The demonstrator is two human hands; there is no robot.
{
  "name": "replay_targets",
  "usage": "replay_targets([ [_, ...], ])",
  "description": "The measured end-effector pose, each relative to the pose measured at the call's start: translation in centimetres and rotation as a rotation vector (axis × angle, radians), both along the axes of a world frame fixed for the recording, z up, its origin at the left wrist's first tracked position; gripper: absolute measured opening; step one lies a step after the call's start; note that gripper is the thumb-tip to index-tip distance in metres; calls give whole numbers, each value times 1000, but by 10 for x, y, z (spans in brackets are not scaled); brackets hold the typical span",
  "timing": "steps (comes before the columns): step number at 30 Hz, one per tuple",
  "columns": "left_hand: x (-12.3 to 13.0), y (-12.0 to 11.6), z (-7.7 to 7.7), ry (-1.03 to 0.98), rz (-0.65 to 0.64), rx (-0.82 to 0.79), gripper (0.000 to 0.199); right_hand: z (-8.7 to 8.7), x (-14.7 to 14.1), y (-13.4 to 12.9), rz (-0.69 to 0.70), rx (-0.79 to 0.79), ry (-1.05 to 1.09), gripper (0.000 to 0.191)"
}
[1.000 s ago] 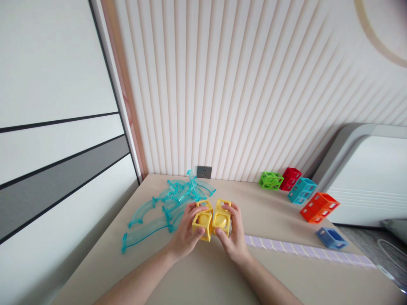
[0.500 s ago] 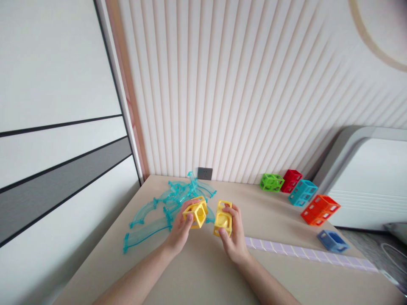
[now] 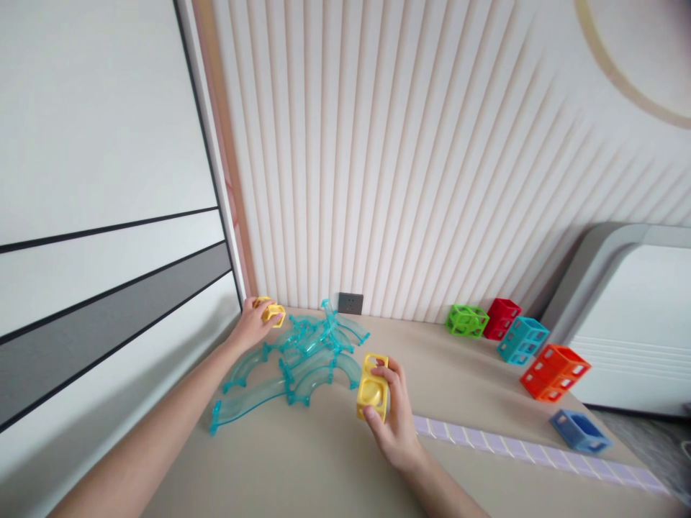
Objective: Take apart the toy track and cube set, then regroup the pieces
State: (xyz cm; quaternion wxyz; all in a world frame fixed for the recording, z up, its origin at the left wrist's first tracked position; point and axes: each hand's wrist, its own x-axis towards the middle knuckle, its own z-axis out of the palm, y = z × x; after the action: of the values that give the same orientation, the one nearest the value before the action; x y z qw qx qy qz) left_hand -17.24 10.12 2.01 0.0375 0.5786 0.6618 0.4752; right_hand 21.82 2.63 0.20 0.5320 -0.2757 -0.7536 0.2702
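Observation:
My left hand (image 3: pixel 257 323) is stretched to the table's far left corner, its fingers closed round a yellow openwork block (image 3: pixel 274 314). Whether that block touches the table I cannot tell. Nearer to me, my right hand (image 3: pixel 396 417) grips a second yellow block (image 3: pixel 372 388), held upright between thumb and fingers, with a rounded bowl-like part inside its frame. Between the two hands lies a heap of see-through teal track pieces (image 3: pixel 307 345), some curved and some straight. A long teal piece (image 3: pixel 251 403) sits at the heap's near left.
Along the right side stand a green block (image 3: pixel 467 321), a red block (image 3: pixel 502 319), a teal block (image 3: pixel 522 341), an orange block (image 3: pixel 555 373) and a low blue block (image 3: pixel 580 432). A lilac strip (image 3: pixel 502 447) crosses the table. Behind is a ribbed wall with a black socket (image 3: pixel 350 303).
My left hand has carried its yellow block away from the middle to the far left corner. My right hand keeps its block in nearly the same place. The view has shifted slightly.

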Motion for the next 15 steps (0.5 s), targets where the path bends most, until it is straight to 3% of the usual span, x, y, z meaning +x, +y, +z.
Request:
replay_targets([
  [6, -9, 21, -17, 125, -18, -218, 41, 0, 1, 2, 0, 9, -5, 42],
  [15, -5, 39, -19, 88, -70, -359, 55, -2, 2, 1, 40, -18, -50, 47],
])
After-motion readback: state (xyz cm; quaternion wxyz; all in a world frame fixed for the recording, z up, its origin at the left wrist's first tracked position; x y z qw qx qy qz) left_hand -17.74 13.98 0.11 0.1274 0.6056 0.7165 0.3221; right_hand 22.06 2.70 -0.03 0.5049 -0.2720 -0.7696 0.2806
